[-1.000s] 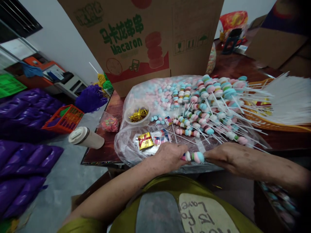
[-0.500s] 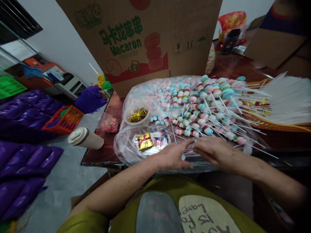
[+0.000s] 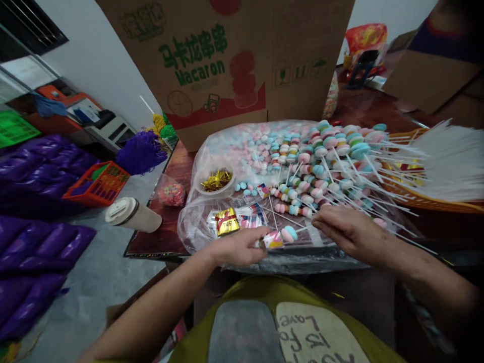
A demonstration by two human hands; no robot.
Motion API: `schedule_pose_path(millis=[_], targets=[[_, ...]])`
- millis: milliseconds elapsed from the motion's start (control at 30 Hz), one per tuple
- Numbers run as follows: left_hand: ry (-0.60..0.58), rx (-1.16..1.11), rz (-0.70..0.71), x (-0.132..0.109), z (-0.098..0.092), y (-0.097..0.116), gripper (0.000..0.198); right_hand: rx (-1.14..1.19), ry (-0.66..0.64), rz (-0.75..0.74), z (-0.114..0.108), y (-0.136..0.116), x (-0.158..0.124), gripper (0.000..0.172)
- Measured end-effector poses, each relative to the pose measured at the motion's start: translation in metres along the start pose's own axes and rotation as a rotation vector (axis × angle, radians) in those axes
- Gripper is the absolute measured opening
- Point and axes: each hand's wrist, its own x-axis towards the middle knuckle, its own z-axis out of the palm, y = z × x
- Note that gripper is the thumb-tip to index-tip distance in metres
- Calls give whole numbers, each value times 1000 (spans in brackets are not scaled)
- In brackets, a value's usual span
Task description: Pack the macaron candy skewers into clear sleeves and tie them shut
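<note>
Pinched between the fingers of my left hand (image 3: 242,248) is a small candy packet (image 3: 274,240) with a pink and yellow print. Right beside the packet is a marshmallow skewer (image 3: 289,233), with pink and blue pieces on a white stick. The fingers of my right hand (image 3: 348,229) are closed at the stick's other end. Behind my hands, many finished-looking marshmallow skewers (image 3: 321,186) lie in a pile, sticks toward the right. Flat printed packets (image 3: 252,217) and a gold pack marked "TWIST" (image 3: 227,222) lie on the plastic bag to the left.
A clear bowl (image 3: 196,176) holds gold ties. Loose marshmallows (image 3: 259,156) fill the plastic bag behind it. A tall Macaron carton (image 3: 287,96) stands at the back. White sticks (image 3: 449,166) lie in a yellow basket (image 3: 454,204) on the right; a cup (image 3: 132,214) stands at the left edge.
My left hand has moved left, away from my right hand. The packet and the skewer with its stick now show between the two hands.
</note>
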Motion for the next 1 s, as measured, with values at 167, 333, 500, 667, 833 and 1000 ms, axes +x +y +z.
schedule_pose_path(millis=[167,333,500,667,833,1000], targets=[[-344,-625,26,2,-10,1,48,-74,15,-197,-12,-10,-5,9],[-233,-615,-97,7,-2,10,52,-110,64,-181,-10,-21,-4,10],[-257,-440,-128,10,8,9,46,-54,22,-146,4,-26,-1,14],[56,125,-74,12,7,11,43,-112,-18,-119,5,-22,-1,18],[307,647,-179,17,22,20,28,-94,-19,-138,9,-27,0,18],[390,697,-210,22,36,23,31,-86,1,-128,28,-34,4,20]])
